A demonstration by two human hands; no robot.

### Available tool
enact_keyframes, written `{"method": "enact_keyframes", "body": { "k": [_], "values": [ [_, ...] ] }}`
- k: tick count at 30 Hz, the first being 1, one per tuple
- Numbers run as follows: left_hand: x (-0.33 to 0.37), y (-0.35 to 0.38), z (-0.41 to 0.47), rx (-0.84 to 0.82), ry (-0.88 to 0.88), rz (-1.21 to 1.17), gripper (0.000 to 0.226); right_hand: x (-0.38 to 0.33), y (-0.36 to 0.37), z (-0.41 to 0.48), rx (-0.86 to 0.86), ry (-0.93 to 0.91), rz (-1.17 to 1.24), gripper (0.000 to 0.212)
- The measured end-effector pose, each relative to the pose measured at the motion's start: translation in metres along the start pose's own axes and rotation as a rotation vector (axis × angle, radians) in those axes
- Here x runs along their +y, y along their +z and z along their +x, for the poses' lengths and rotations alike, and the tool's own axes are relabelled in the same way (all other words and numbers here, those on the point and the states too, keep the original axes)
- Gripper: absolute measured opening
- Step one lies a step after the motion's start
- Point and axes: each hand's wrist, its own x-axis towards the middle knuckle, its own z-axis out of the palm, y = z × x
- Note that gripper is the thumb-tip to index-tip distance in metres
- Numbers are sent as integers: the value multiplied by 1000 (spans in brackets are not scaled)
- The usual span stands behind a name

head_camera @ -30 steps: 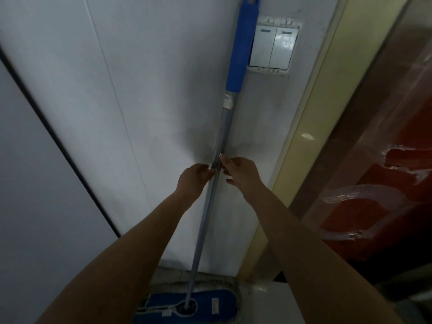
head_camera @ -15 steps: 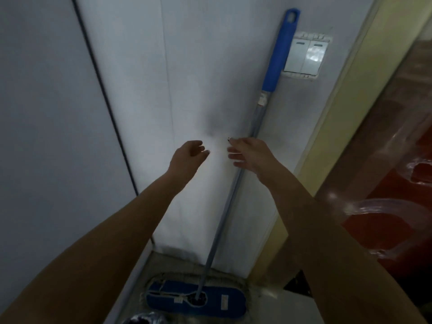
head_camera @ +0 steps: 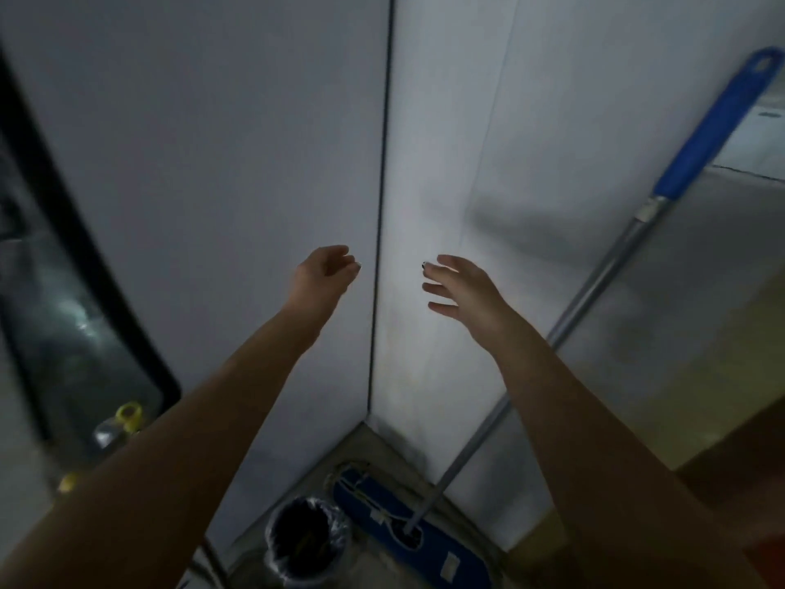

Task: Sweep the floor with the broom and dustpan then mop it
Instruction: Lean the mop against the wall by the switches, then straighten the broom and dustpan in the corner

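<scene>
Mop (head_camera: 594,291) leans on wall, right of empty right hand (head_camera: 463,286)

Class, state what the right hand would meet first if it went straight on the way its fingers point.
Probably the white wall near the corner seam, not the mop handle; depth is unclear.

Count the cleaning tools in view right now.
1: the mop leans on the right wall, its blue head on the floor beside the lined bin. The left hand and right hand are off it. No other tool shows; some may be out of frame.
</scene>
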Motion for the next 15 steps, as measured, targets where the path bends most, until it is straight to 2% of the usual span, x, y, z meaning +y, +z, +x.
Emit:
{"method": "enact_keyframes", "body": {
  "k": [6,15],
  "values": [
    [-16,-47,-75,248,-57,-6,33,25,42,-27,-193,-12,-100,57],
    [-52,-107,-177,523,-160,-4,31,78,115,-70,-418,43,-183,57]
  ]
}}
